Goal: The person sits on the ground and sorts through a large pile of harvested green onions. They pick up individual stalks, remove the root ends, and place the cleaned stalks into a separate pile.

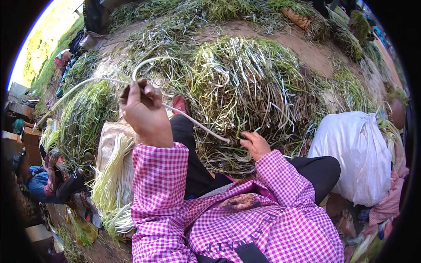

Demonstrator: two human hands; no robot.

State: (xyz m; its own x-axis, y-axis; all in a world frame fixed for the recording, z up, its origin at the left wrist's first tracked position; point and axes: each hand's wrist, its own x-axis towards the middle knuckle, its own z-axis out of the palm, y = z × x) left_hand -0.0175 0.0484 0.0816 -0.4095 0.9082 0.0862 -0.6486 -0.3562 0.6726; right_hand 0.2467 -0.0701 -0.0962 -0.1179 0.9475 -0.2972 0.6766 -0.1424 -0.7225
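My left hand (144, 113) is raised in front of me, its fingers pinching a few long, pale chive-like stalks (199, 123). One stalk slants down toward the heap, another arcs far out to the left, and a third loops over the fingers. Low by the near edge of a big heap of uncleaned stalks (246, 82) is my right hand (256, 145). Its thumb and forefinger are apart, close to loose leaves, with nothing visible between them. Left of my left forearm, a bundle of cleaned pale stalks (111, 184) lies on a tan sack (110, 134).
A full white woven sack (353, 154) stands by my right knee. Another heap of green stalks (85, 115) rises to the left, near a seated person in blue (42, 184). Leaf litter (158, 36) covers the ground beyond. My red shoe (180, 104) touches the heap's left side.
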